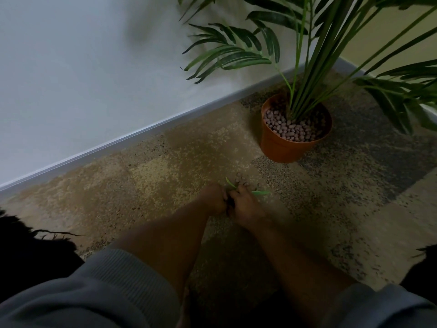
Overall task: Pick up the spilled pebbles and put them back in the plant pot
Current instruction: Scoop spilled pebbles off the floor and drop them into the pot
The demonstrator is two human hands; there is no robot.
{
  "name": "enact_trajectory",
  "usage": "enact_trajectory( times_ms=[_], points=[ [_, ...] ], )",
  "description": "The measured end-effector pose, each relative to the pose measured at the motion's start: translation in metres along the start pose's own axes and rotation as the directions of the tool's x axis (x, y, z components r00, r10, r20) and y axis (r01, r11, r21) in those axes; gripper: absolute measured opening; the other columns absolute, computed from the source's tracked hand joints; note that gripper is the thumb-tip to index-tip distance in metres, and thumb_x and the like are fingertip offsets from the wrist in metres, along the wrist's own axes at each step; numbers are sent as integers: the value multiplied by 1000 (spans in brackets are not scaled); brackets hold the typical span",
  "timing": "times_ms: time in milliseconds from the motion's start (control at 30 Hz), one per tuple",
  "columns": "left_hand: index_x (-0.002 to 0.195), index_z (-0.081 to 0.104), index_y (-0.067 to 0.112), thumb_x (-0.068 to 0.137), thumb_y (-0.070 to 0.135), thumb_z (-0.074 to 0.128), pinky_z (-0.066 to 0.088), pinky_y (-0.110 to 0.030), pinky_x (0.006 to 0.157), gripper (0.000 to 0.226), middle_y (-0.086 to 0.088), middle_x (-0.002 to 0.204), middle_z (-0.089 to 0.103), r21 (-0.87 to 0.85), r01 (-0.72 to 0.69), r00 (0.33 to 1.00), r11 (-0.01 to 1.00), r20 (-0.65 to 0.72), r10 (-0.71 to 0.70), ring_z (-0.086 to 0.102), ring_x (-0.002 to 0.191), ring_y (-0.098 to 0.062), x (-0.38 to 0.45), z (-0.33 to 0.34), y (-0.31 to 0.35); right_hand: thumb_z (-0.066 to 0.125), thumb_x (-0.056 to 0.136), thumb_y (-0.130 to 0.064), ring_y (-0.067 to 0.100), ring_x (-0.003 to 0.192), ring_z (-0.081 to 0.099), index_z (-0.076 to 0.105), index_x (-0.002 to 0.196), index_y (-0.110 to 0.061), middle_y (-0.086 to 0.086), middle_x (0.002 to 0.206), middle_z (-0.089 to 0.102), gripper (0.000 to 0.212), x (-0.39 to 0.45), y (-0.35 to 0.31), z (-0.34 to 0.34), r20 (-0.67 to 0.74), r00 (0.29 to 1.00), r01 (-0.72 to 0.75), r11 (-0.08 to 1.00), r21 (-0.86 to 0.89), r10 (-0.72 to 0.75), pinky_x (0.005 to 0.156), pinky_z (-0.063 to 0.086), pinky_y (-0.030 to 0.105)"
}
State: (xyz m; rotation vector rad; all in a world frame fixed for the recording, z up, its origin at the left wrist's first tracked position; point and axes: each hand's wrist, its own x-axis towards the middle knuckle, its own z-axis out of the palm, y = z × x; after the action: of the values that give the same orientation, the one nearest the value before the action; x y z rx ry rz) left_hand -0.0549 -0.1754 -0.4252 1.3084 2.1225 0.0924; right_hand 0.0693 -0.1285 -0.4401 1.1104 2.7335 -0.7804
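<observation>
An orange plant pot stands on the carpet near the wall, filled with pinkish pebbles around a palm-like plant. A small cluster of spilled pebbles lies on the carpet in front of the pot, with a thin green leaf beside them. My left hand and my right hand rest together on the carpet just short of that cluster, fingers curled down. The fingers hide whatever lies under them, so I cannot tell whether either hand holds pebbles.
A white wall with a grey skirting board runs diagonally behind the carpet. Palm fronds overhang the pot and the floor to its right. Dark shapes sit at the lower left and right edges.
</observation>
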Motion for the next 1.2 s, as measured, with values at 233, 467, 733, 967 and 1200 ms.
enact_trajectory(
  times_ms=[233, 467, 733, 967, 1200],
  points=[
    [110, 67, 8, 89, 17, 59, 52, -35, 91, 24, -11, 115, 66, 74, -30, 999, 997, -11, 31, 63, 107, -26, -3, 2, 2, 55, 91, -19, 26, 117, 47, 54, 125, -16, 9, 131, 45, 33, 0, -6, 0, -32, 999, -27, 997, 75, 29, 98, 41, 37],
    [104, 70, 9, 89, 15, 57, 48, -28, 81, 21, -9, 109, 67, -42, 31, 999, 999, 46, -29, 63, 101, -22, 1, 5, 2, 59, 90, -19, 27, 118, 50, 59, 118, -17, 10, 130, 51, 27, 4, -8, -4, 13, 989, -146, 983, 110, 145, 99, 41, 36],
    [81, 58, 8, 95, 9, 44, 51, -16, 50, 20, -6, 76, 55, -926, 300, 920, -227, 344, -187, 54, 69, -11, 3, -14, 11, 45, 90, 9, 21, 94, 61, 59, 99, 1, 16, 102, 57, 19, 13, -10, -45, 365, 816, -266, -268, 926, 449, 78, 56, 29],
    [65, 48, 14, 95, 17, 36, 42, -19, 60, 32, -1, 65, 46, -856, 140, 935, -497, 280, -219, 47, 60, -11, 21, -62, 52, 39, 93, -9, 32, 110, 59, 55, 95, -1, 22, 111, 60, 18, 19, -9, -100, 336, 863, 3, -669, 744, 377, 97, 51, 39],
    [101, 64, 10, 103, 20, 33, 51, -20, 78, 33, -5, 83, 61, -839, 64, 962, -540, 195, -190, 59, 77, -9, 36, -113, 106, 33, 100, -13, 24, 80, 59, 53, 84, -1, 15, 83, 55, 28, 33, -10, -161, 238, 818, 219, -665, 715, 524, 104, 48, 41]
  ],
)
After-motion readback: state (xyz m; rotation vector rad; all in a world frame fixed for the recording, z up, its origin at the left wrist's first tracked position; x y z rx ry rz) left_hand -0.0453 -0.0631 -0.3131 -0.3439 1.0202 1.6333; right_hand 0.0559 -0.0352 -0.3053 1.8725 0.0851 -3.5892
